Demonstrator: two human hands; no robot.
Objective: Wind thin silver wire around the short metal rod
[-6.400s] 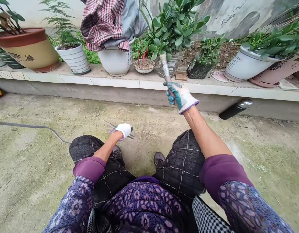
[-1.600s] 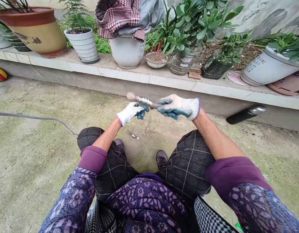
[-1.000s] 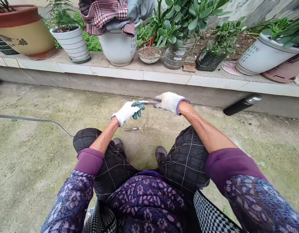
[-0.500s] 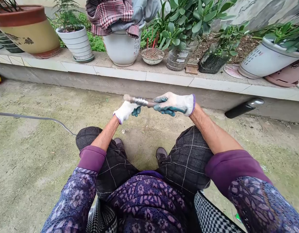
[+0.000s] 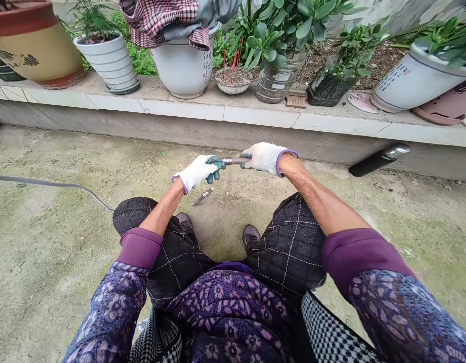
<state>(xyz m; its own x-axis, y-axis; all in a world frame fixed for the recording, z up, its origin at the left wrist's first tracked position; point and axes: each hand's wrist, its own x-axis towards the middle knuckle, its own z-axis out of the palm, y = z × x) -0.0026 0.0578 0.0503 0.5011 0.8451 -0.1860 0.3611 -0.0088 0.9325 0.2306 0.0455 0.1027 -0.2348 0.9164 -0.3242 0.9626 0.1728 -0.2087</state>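
Note:
Both my hands wear white knit gloves with dark teal palms and purple cuffs. They hold a short brownish-grey rod (image 5: 236, 161) level in front of my knees, with a silvery wound-looking section near its left part. My left hand (image 5: 202, 169) closes round the left part and hides that end. At the right end, my right hand (image 5: 264, 157) grips with its back turned up, fingers mostly hidden. Below my left hand is a small thin stick-like piece (image 5: 202, 196) with a pale band, whose kind I cannot make out.
A tiled ledge (image 5: 180, 110) runs across ahead, carrying a striped white pot (image 5: 109, 63), a bowl with red sticks (image 5: 233, 83) and several other potted plants. A black cylinder with a silvery end (image 5: 379, 160) leans near the ledge at right. A grey hose (image 5: 47, 180) lies at left.
My left hand has moved right and closed over the rod's left part, covering its pale rounded end. My right hand has turned back-up. The thin stick-like piece now shows below my left hand.

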